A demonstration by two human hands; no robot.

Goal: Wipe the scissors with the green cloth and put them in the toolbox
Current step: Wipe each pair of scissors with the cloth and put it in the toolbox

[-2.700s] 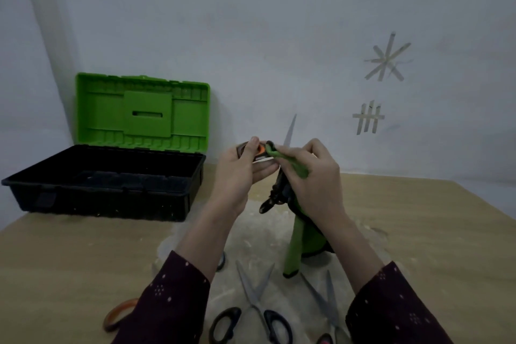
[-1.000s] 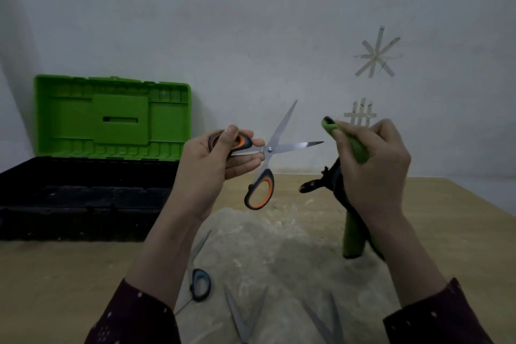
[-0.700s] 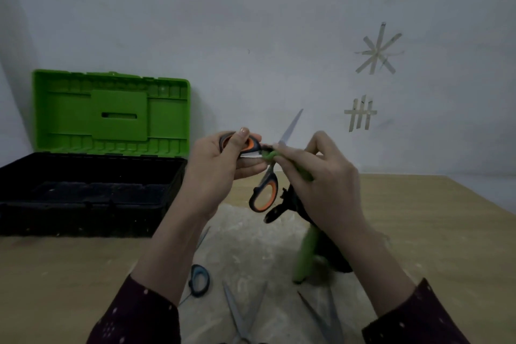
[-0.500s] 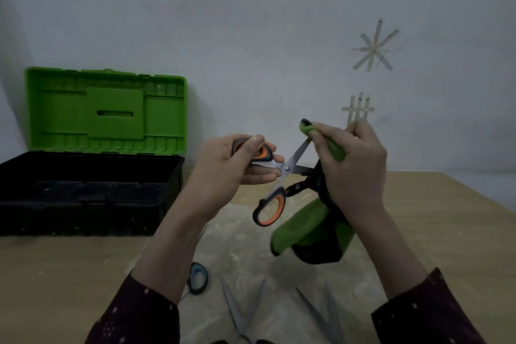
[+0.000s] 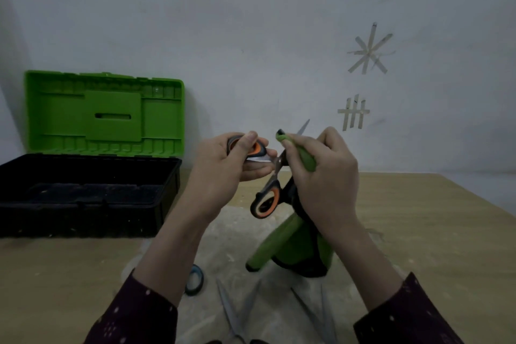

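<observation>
My left hand grips one orange-and-black handle of a pair of scissors, held open in the air at the middle. The other handle hangs down. My right hand holds the green cloth with black trim, pinched around one blade near the pivot. That blade's tip pokes out above my fingers. The rest of the cloth hangs down to the table. The toolbox, black with a raised green lid, stands open at the left, well apart from both hands.
Other scissors lie on the dusty patch of the wooden table below my hands: a blue-handled pair, and two grey-bladed pairs. A white wall with tape marks stands behind.
My right hand with the cloth went out along a blade, back to the pivot, out once more, and now sits close to the pivot again. The left hand has kept its grip on the handle.
</observation>
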